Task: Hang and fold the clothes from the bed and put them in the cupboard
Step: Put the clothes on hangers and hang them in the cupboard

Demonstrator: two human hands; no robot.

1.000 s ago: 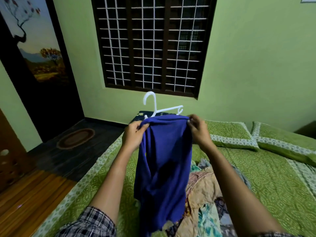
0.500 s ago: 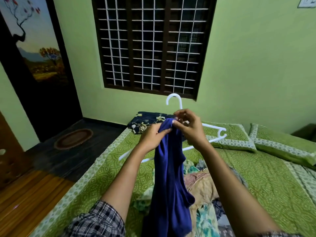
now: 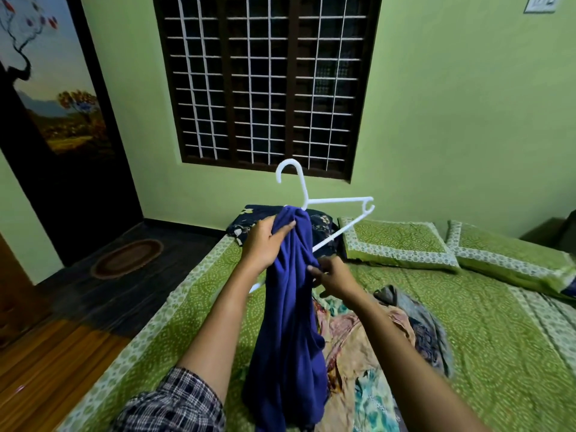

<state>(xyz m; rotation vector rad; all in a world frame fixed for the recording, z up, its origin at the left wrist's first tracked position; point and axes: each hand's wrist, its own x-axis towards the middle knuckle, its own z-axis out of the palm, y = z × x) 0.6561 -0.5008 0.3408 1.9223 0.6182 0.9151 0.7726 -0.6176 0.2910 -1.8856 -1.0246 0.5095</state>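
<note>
The left grip (image 3: 267,242) holds the blue cloth (image 3: 290,322) bunched up high over the bed (image 3: 473,313). The right grip (image 3: 334,273) pinches it lower. The white hanger (image 3: 339,200) has a bare arm pointing right, nearer that grip.

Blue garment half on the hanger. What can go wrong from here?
1. The blue garment is bunched at the neck of the white hanger, one arm jutting out bare; it may slide off when the left hand lets go.
2. The right hand seems to pinch only fabric, so the tilted hanger could twist.
3. The garment's lower part hangs by the clothes pile; it may snag there.
</note>
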